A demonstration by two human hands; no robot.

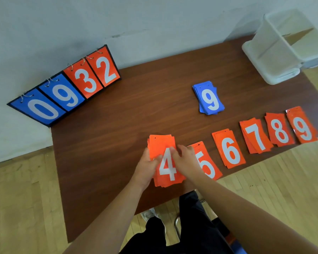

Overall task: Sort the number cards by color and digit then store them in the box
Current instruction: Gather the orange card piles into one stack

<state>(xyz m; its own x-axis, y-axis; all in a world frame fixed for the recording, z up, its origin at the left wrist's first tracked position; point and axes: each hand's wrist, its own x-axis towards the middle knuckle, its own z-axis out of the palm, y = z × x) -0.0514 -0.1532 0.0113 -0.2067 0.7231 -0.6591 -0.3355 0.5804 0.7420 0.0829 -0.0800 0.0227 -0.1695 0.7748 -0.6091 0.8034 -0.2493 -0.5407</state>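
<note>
The left grip (pixel 147 165) (a bare hand) is clamped on the left edge of the orange 4 stack (pixel 168 169), thumb across its face, while the right grip (pixel 186 160) pinches the same stack at its right edge. The stack sits at the near edge of the brown worktop (pixel 127 116); whether it rests there is unclear. Just right of it lie the orange 5 pile (pixel 207 164), 6 pile (pixel 229 149), 7 pile (pixel 255 136), 8 pile (pixel 280 132) and orange 9 pile (pixel 302 128) in a row. Behind them lies a blue 9 pile (pixel 208 98). The translucent box (pixel 283 50) stands at the far right corner, the scoreboard (pixel 66 85) at the far left.
</note>
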